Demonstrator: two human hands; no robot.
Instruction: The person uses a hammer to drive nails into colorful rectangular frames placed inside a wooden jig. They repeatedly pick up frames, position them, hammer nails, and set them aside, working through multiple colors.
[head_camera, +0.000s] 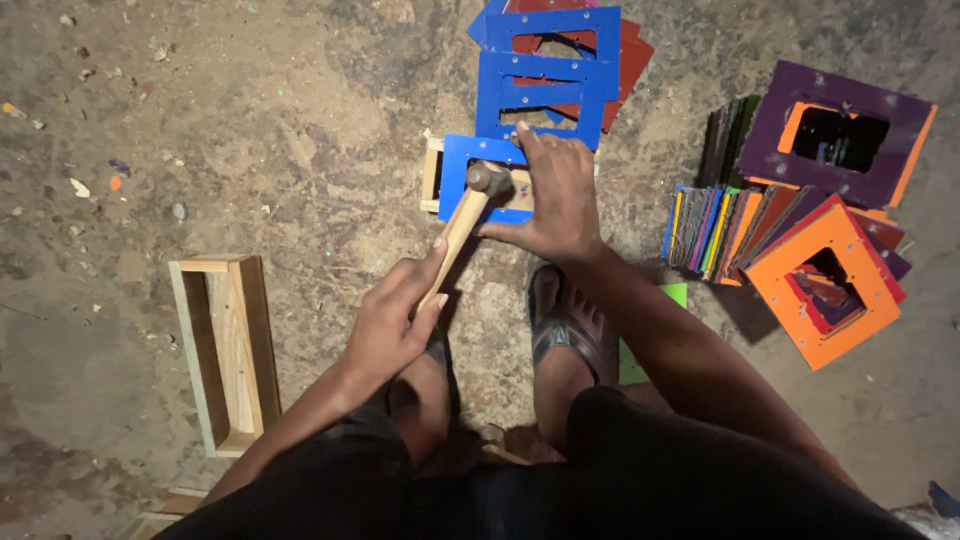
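Left hand (395, 315): fingers clenched round a wooden hammer (468, 215) handle.
Right hand (553, 195): fingers spread, pressing a blue plate (462, 180) beneath the hammer head.

One view only — a camera on the person's head, looking almost straight down past the knees to the dirt floor (300, 120). It sits close: both forearms enter from the bottom edge and the hands fall near the middle of the frame. The floor fills every edge — no horizon, no walls, no second view to overlap.
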